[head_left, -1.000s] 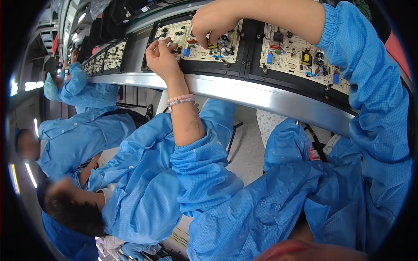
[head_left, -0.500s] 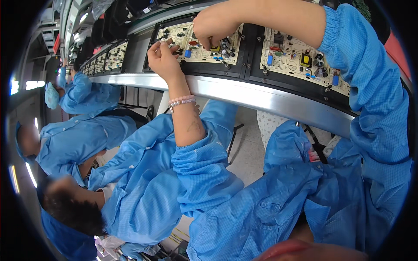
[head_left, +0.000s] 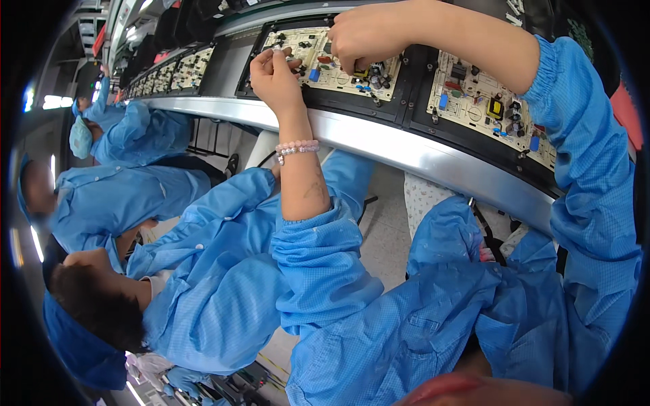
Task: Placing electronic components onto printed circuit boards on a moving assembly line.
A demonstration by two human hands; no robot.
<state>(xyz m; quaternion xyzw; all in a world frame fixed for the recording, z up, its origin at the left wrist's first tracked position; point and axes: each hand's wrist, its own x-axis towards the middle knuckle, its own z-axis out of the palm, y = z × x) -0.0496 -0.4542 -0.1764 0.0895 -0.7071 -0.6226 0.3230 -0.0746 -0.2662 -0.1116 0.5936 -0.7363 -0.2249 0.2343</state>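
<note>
My left hand point(head_left: 277, 80) is raised over the near left part of a pale circuit board point(head_left: 333, 80). Its fingers are curled, with a small whitish part at the tips that I cannot name. My right hand point(head_left: 369, 35) reaches in from the right above the same board, fingers bent downward near a yellow-and-black transformer point(head_left: 362, 72). Whatever its fingertips hold is hidden. Around the hands the board carries a blue block-shaped component point(head_left: 314, 74), a red component point(head_left: 326, 59) and several dark cylindrical capacitors. A black frame point(head_left: 369, 108) surrounds the board.
A second populated circuit board point(head_left: 467, 101) sits in its frame to the right. A silver metal rail point(head_left: 379, 144) edges the line on my side. More boards point(head_left: 191, 68) run off to the left. Close on my left sits a co-worker in blue point(head_left: 210, 271), with others beyond.
The view has shifted, so the boards and both hands appear farther right. Both hands stay over the same board, and the right fingers show a little more of the yellow transformer.
</note>
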